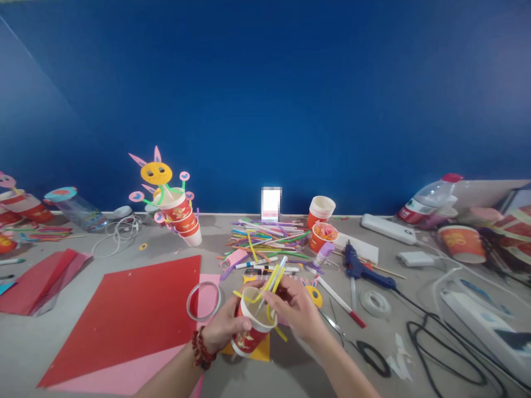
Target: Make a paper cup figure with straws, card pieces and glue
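My left hand (227,325) is wrapped round the side of a red paper cup (251,338) with a white rim. The cup tilts slightly, its mouth facing up. Over that mouth, my right hand (295,307) pinches yellow pipe cleaners (275,278) together with a thin whitish stick. One yellow length bends across the cup's inside, and another pokes out below the right hand. Exactly how they attach to the cup is hidden by my fingers. An orange-yellow sheet (261,351) lies under the cup.
Red foam sheet (133,315) and a clear tape ring (203,301) lie left. A decorated cup figure (179,213) stands behind. Colourful pipe cleaners (269,239) are piled ahead. At right are a blue glue gun (365,268), scissors (371,354), a red-capped marker (342,302) and cables.
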A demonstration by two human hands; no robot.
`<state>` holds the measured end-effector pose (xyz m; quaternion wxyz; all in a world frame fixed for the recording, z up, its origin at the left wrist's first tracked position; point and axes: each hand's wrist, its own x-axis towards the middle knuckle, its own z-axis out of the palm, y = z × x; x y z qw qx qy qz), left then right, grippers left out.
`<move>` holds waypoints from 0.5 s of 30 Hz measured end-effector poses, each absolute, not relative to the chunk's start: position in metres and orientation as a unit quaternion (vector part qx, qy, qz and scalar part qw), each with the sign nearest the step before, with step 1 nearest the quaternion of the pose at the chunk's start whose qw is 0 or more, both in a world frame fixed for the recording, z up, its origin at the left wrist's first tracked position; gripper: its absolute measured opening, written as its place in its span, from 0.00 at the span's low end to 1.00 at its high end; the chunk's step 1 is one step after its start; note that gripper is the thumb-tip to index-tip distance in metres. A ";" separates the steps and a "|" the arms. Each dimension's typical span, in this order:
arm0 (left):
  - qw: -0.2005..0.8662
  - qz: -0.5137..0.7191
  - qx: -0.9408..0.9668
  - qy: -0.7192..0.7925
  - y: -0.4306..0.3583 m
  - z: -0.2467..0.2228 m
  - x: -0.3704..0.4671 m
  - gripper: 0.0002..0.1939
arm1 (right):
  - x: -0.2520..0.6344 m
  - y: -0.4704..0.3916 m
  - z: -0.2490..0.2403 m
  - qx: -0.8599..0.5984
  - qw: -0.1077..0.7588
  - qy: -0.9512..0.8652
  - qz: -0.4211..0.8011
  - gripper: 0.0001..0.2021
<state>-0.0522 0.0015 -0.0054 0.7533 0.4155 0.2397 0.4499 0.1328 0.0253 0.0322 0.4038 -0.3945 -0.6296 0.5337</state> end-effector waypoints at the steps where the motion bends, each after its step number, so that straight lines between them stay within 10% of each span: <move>1: 0.753 0.450 0.417 0.240 0.001 -0.005 -0.052 0.48 | 0.133 0.025 0.032 -0.391 0.399 -0.630 0.539 0.15; 15: 0.710 0.451 0.488 0.232 0.000 -0.011 -0.055 0.46 | 0.134 0.020 0.055 -0.374 0.367 -0.714 0.465 0.11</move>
